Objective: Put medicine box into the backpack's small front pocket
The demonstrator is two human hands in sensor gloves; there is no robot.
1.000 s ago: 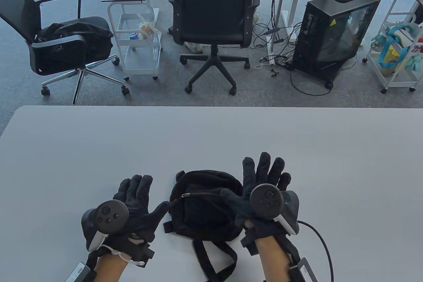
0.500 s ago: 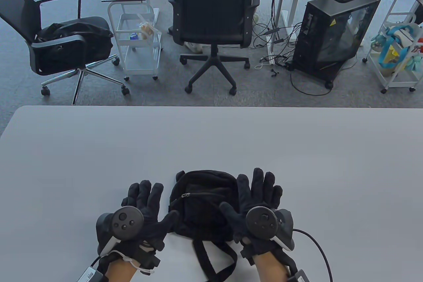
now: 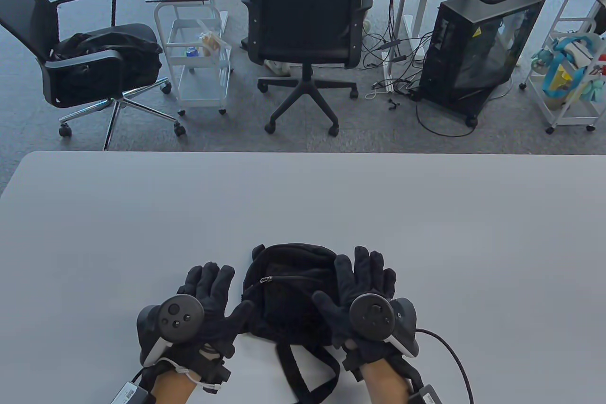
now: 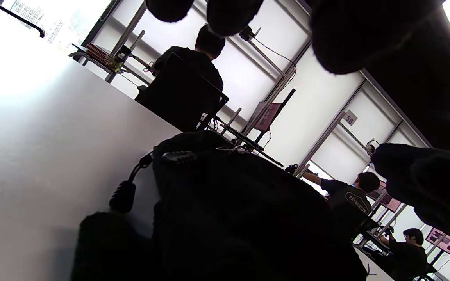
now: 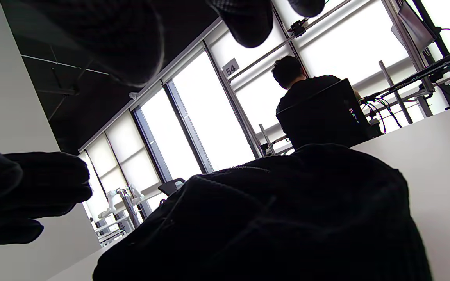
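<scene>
A small black backpack (image 3: pixel 289 295) lies flat on the white table (image 3: pixel 303 205) near the front edge, its straps trailing toward me. A zipper pull (image 3: pixel 266 279) sits at the left end of the front pocket's zip line. My left hand (image 3: pixel 208 302) hovers open beside the backpack's left side, thumb next to its lower left corner. My right hand (image 3: pixel 360 290) is open over the backpack's right side. The backpack also fills the left wrist view (image 4: pixel 240 210) and the right wrist view (image 5: pixel 279 218). No medicine box is in view.
Beyond the table's far edge stand two office chairs (image 3: pixel 303 20), a white cart (image 3: pixel 196 58), a computer tower (image 3: pixel 478 53) and another cart (image 3: pixel 568 82). A cable (image 3: pixel 454 356) runs from my right wrist across the table.
Both hands have drawn back toward me and moved inward to the backpack's sides. The right hand dropped from higher up to over the backpack's right side. The backpack has not moved.
</scene>
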